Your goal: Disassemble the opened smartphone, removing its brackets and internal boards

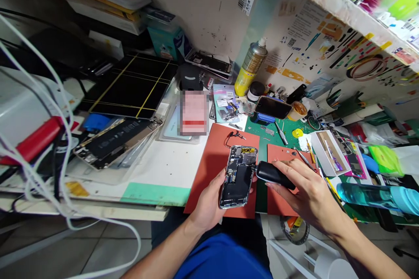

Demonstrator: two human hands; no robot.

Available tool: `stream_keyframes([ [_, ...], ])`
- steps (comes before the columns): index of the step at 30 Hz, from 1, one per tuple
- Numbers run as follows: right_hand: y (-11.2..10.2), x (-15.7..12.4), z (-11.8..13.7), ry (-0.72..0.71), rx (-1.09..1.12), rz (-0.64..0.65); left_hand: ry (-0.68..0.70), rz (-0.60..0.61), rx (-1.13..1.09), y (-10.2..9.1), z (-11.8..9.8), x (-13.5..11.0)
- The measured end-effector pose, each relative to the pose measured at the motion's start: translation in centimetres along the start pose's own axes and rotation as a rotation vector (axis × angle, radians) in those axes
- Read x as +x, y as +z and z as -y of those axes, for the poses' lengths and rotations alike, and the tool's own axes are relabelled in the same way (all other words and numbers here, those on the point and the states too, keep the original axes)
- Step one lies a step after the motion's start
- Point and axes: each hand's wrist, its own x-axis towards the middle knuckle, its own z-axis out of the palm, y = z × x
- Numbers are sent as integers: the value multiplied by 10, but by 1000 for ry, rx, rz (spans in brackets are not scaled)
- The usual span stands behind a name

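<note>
My left hand (209, 202) grips an opened phone (237, 176) from its left side, holding it above a red mat (212, 157) at the bench's front edge. The phone's back is off and its battery and boards show. My right hand (304, 187) is closed around a black electric screwdriver (273, 173), whose tip meets the phone's right edge near the top. A small loose black part (233, 136) lies on the red mat just beyond the phone.
A second red mat (278, 154) lies under my right hand. A white box of parts (327, 150), tweezers (307, 150), another phone (273, 107), a yellow spray can (250, 67) and a teal bottle (379, 196) crowd the right. An opened tablet (114, 141) and white cables (49, 139) lie left.
</note>
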Motion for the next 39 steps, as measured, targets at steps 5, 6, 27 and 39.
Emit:
stream_keyframes([
  [5, 0, 0, 1, 3, -25, 14, 6, 6, -11, 0, -1, -1],
  [6, 0, -1, 0, 15, -26, 20, 5, 4, -11, 1, -1, -2],
  [27, 53, -90, 18, 389, 378, -107, 4, -114, -177, 6, -10, 7],
  [39, 50, -92, 25, 279, 288, -121, 5, -117, -180, 4, -9, 7],
])
